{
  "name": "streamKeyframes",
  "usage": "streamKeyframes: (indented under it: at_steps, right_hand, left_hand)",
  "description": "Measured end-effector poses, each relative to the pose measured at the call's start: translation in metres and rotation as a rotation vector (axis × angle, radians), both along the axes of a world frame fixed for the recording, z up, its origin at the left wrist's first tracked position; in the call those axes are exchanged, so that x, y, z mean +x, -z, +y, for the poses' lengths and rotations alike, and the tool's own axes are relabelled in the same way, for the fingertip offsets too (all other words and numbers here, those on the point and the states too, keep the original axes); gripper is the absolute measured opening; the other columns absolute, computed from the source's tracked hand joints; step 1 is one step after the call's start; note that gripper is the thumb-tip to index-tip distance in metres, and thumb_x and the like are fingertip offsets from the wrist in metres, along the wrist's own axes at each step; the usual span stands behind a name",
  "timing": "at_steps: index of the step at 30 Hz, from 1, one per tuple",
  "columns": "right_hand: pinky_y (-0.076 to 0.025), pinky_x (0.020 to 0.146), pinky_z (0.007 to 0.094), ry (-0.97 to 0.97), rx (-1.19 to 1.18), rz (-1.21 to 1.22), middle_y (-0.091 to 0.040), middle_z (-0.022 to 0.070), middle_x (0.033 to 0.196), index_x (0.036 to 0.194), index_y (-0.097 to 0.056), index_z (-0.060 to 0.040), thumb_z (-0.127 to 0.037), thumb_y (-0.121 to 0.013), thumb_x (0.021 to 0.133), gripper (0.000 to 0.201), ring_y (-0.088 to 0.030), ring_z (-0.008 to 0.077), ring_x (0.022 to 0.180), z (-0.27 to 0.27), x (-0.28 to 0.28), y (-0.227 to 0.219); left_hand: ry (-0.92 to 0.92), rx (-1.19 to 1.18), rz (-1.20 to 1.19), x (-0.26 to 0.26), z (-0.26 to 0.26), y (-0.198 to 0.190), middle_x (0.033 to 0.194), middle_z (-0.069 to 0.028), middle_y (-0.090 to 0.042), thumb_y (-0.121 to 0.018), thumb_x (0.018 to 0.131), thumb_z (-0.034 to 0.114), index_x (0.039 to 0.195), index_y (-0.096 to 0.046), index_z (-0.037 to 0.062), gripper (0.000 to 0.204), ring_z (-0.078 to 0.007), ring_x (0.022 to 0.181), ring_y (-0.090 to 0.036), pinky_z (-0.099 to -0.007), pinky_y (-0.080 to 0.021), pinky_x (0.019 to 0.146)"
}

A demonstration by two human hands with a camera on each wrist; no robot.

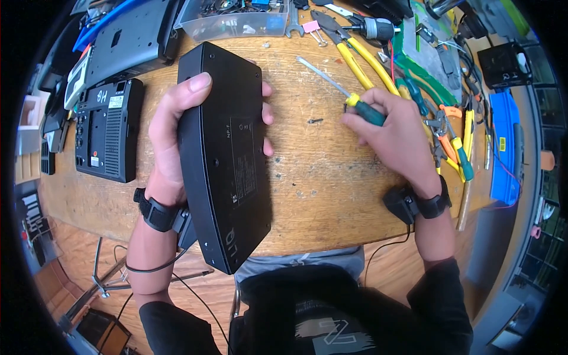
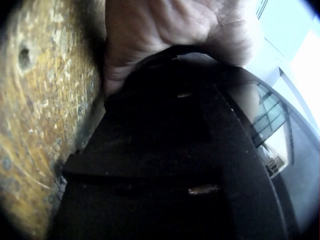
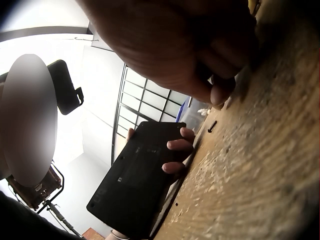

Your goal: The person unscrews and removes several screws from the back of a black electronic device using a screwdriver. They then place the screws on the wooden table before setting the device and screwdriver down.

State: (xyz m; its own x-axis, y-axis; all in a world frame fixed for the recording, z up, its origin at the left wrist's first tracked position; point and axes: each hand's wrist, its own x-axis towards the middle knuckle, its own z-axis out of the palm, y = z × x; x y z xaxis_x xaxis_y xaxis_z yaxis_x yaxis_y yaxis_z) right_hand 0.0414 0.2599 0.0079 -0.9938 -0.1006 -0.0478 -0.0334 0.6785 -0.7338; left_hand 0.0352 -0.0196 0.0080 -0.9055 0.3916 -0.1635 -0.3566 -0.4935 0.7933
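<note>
My left hand (image 1: pixel 167 127) grips a flat black electronic device (image 1: pixel 239 177) by its sides, thumb over the near long edge and fingertips round the other. Its printed back, with small screw holes, faces up and tilts above the wooden table. In the left wrist view, the palm (image 2: pixel 175 25) lies against the dark casing (image 2: pixel 150 150). My right hand (image 1: pixel 396 136) holds a screwdriver (image 1: pixel 368 111) by its green and yellow handle, shaft pointing away to the left. A small dark screw (image 1: pixel 315 121) lies on the table between the hands, also seen as a screw (image 3: pixel 212 126) in the right wrist view.
A similar black device (image 1: pixel 109 130) lies at left, near a larger black panel (image 1: pixel 127 44). At the back stands a clear plastic bin (image 1: pixel 234 26) of small parts. Yellow-handled cutters (image 1: pixel 355 56), pliers (image 1: pixel 447 133) and a green box (image 1: pixel 429 59) crowd the right side.
</note>
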Motion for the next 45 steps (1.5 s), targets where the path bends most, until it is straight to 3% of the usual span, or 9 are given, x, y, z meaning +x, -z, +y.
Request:
streamKeyframes:
  at_steps: [9,18,22,31,33,36,41,43,45]
  right_hand:
    - [-0.05,0.064,0.0365,-0.018,0.074,0.027,-0.07,0.0176,0.075,0.098,-0.071,0.0027,-0.016,-0.083,0.084,0.027,-0.066,0.0265,0.064,0.009,-0.01,-0.004]
    - [-0.055,0.071,0.0421,0.048,0.264,0.003,-0.071,0.0225,0.079,0.095,-0.074,0.0041,-0.021,-0.085,0.082,0.031,-0.072,0.0386,0.076,0.003,-0.002,-0.019]
    - [-0.056,0.069,0.0432,0.038,0.314,0.095,-0.07,0.0236,0.076,0.093,-0.073,0.0062,-0.021,-0.085,0.082,0.031,-0.071,0.0393,0.072,0.003,0.004,-0.016]
    - [-0.054,0.064,0.0442,0.064,0.245,0.058,-0.067,0.0242,0.07,0.089,-0.073,0.0065,-0.019,-0.083,0.084,0.028,-0.069,0.0396,0.066,-0.001,0.008,-0.015]
    - [-0.053,0.063,0.0436,0.05,0.163,0.021,-0.066,0.0246,0.069,0.089,-0.073,0.0065,-0.019,-0.083,0.084,0.028,-0.069,0.0402,0.066,0.001,0.009,-0.007]
    - [-0.052,0.061,0.0407,0.031,0.14,0.058,-0.066,0.0223,0.066,0.089,-0.072,0.0065,-0.019,-0.082,0.086,0.027,-0.069,0.0346,0.062,-0.003,0.01,-0.007]
    - [-0.049,0.057,0.0285,-0.001,-0.228,-0.084,-0.069,0.0073,0.067,0.092,-0.073,0.0022,-0.016,-0.08,0.09,0.02,-0.067,0.0122,0.06,-0.018,0.017,-0.016]
    - [-0.049,0.056,0.0217,-0.072,-0.357,-0.135,-0.07,0.0016,0.072,0.096,-0.074,0.0004,-0.014,-0.08,0.092,0.016,-0.065,0.0048,0.062,-0.023,0.022,-0.023]
    - [-0.049,0.056,0.0215,-0.135,-0.477,-0.141,-0.07,0.0022,0.073,0.097,-0.074,0.0008,-0.013,-0.08,0.092,0.016,-0.065,0.0047,0.062,-0.03,0.03,-0.032]
  left_hand:
    - [0.008,0.003,0.014,-0.001,-0.001,0.001,0.122,-0.0235,-0.06,-0.054,0.092,0.058,0.139,-0.049,-0.006,0.08,-0.0301,0.099,-0.065,-0.0458,-0.062,0.072]
    - [0.015,0.012,0.006,-0.001,-0.002,0.002,0.124,-0.0237,-0.06,-0.054,0.092,0.057,0.142,-0.046,-0.0042,0.08,-0.0295,0.1,-0.064,-0.0448,-0.062,0.073]
    - [-0.013,0.038,0.013,0.0,0.001,0.001,0.118,-0.0239,-0.064,-0.053,0.093,0.054,0.127,-0.057,-0.0078,0.071,-0.0304,0.096,-0.068,-0.0471,-0.062,0.071]
    - [-0.03,0.047,0.006,0.0,0.003,0.001,0.116,-0.0236,-0.063,-0.056,0.091,0.056,0.127,-0.056,-0.0075,0.073,-0.0304,0.095,-0.068,-0.0471,-0.063,0.07]
    - [-0.003,0.032,0.016,0.0,0.002,0.002,0.121,-0.0237,-0.062,-0.055,0.092,0.057,0.137,-0.05,-0.0052,0.077,-0.0303,0.099,-0.066,-0.0459,-0.063,0.072]
    - [0.01,-0.004,0.02,-0.001,-0.001,0.001,0.124,-0.0238,-0.062,-0.055,0.092,0.057,0.14,-0.048,-0.0051,0.079,-0.0308,0.101,-0.065,-0.0457,-0.062,0.074]
    - [0.077,-0.029,0.003,-0.001,-0.001,0.003,0.119,-0.0227,-0.065,-0.051,0.09,0.064,0.134,-0.053,-0.0082,0.084,-0.0324,0.096,-0.068,-0.0455,-0.062,0.077]
    - [-0.008,-0.054,-0.026,0.003,0.008,0.004,0.114,-0.0216,-0.067,-0.05,0.09,0.066,0.133,-0.054,-0.0082,0.086,-0.0329,0.093,-0.07,-0.0442,-0.061,0.077]
    - [-0.038,-0.016,-0.03,0.007,0.016,0.003,0.108,-0.0213,-0.068,-0.051,0.092,0.059,0.127,-0.057,-0.0067,0.075,-0.0322,0.09,-0.07,-0.0452,-0.061,0.078]
